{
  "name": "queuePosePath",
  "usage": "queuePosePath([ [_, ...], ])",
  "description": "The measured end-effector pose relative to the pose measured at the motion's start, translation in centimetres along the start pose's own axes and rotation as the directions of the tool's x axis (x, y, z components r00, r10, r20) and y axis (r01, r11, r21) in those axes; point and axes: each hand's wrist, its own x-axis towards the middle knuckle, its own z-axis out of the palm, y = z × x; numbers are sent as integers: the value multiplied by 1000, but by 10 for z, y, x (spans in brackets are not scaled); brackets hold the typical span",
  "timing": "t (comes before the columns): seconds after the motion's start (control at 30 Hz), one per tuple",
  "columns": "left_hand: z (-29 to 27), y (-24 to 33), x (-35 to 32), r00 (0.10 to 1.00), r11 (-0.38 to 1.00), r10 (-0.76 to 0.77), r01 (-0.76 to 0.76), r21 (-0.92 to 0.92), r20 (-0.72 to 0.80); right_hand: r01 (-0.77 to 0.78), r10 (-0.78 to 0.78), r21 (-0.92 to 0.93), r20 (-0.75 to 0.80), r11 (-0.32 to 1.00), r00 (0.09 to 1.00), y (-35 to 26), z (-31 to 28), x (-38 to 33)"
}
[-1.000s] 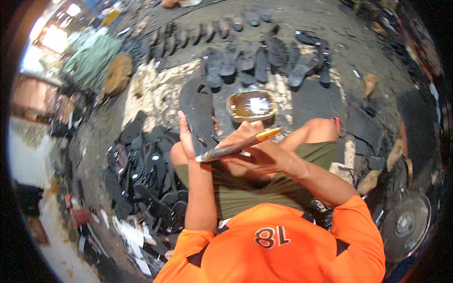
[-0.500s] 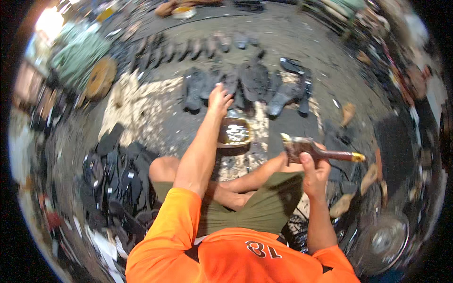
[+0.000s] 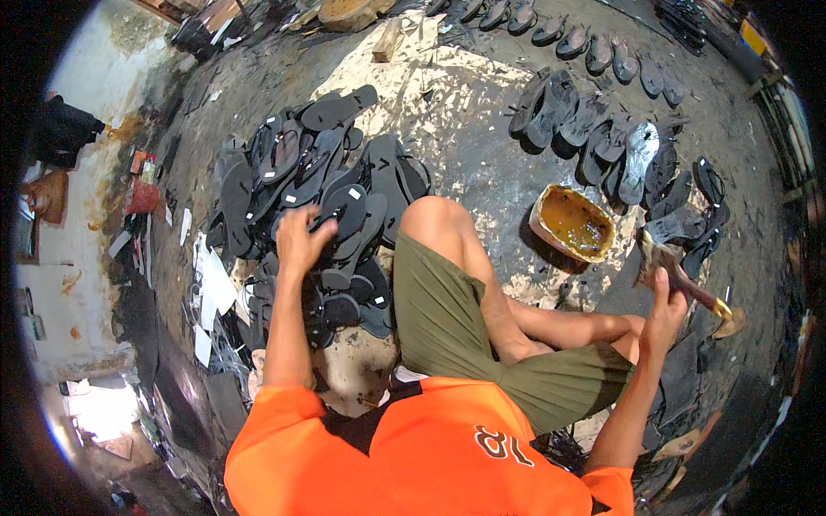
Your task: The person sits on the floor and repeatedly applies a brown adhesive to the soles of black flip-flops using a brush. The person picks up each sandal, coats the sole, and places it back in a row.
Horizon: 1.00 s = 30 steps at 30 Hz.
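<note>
My left hand (image 3: 298,243) is over a pile of black flip-flops (image 3: 344,211) with small white stickers, to the left of my knee. Its thumb and fingers are spread, and nothing shows between them. In my right hand (image 3: 664,308) is a brush (image 3: 699,294) with a dark brown handle and a gold-coloured end, held above my right knee. The brush head points away from me. A pale tub (image 3: 561,246) of amber, glue-like liquid stands in front of my crossed legs. Beyond it lie dark footwear soles (image 3: 638,159), some with a wet-looking shine.
Farther off, several dark footwear pieces (image 3: 600,56) stand in a row. A pale, stained sheet (image 3: 469,77) covers part of the floor, with a wooden block (image 3: 387,40) on it. White scraps (image 3: 215,284) lie left of the pile, near a stained wall (image 3: 82,301).
My view has turned left. My left hand has gone from the soles beyond the tub to the flip-flop pile on the left. The brush stays in my right hand, its handle now angled downward.
</note>
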Motion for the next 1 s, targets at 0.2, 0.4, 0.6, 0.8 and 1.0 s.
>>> queuePosePath([
  [0.2,-3,17,-16,993,968,61,-84,-238,-103,185,32,-634,313,751,949,102,81,71],
  [0.4,-77,107,-15,992,869,123,-121,-479,-28,497,-209,-715,458,492,864,121,114,70],
  [0.6,-29,157,-41,973,775,208,-229,-588,-106,341,-290,-299,205,891,935,75,64,70],
  [0.8,-43,167,-14,994,567,76,26,-823,84,287,-313,-645,78,708,947,65,-22,62],
  [1.0,-68,216,-25,890,-490,109,436,-755,444,64,-143,367,192,928,971,-83,93,-55],
])
